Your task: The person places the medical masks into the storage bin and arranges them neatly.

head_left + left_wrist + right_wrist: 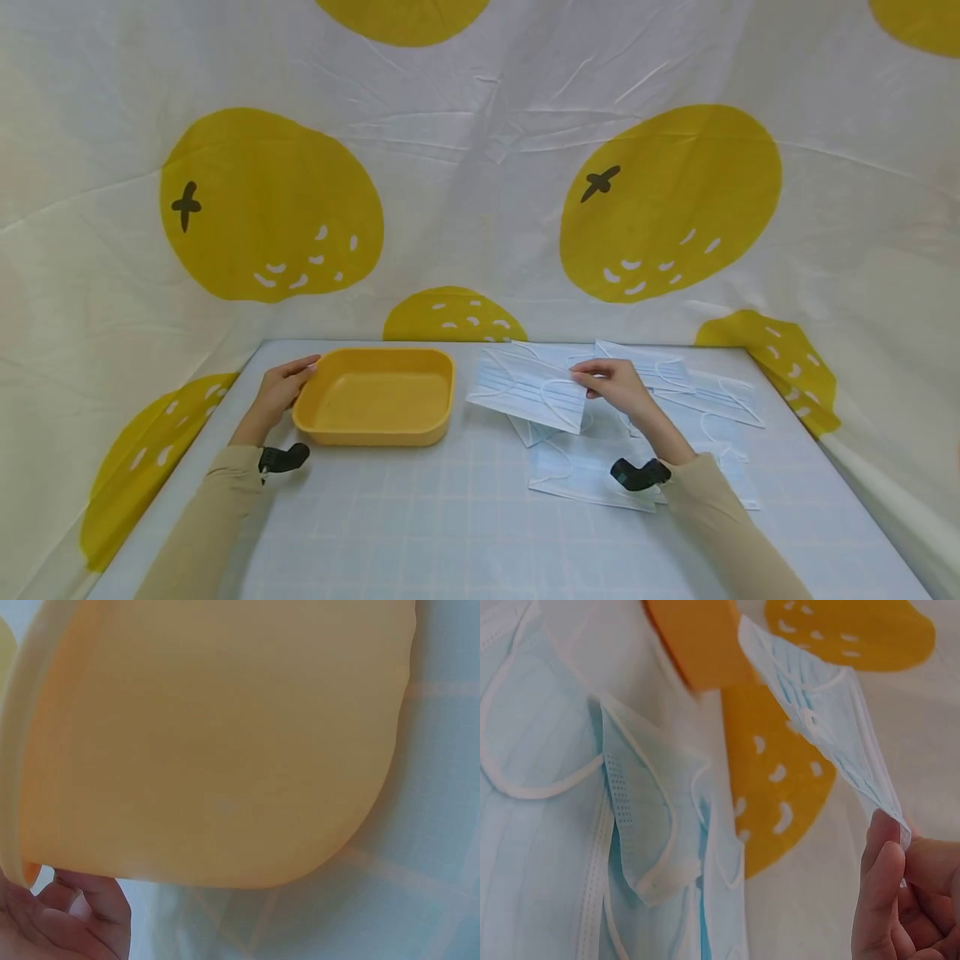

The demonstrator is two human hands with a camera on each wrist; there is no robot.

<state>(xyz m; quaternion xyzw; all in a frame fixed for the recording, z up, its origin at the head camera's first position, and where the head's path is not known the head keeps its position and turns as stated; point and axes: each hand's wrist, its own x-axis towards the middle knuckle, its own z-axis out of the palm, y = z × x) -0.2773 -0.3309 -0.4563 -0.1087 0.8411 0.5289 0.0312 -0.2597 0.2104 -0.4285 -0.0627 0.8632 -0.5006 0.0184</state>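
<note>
Loose masks (585, 473) are spread toward the bench's (420, 533) right edge, one mask (527, 392) is pinched by the right hand (618, 386) in a seeming transfer, and a leftward carry is apparently called for into the yellow tray (375, 404), gripped by the left hand (279, 392) near the far-left corner.

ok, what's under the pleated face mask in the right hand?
Head view: a corner of another face mask pokes out below the held mask; more masks show above and right. Whatever the held one directly covers can't be seen.
</note>
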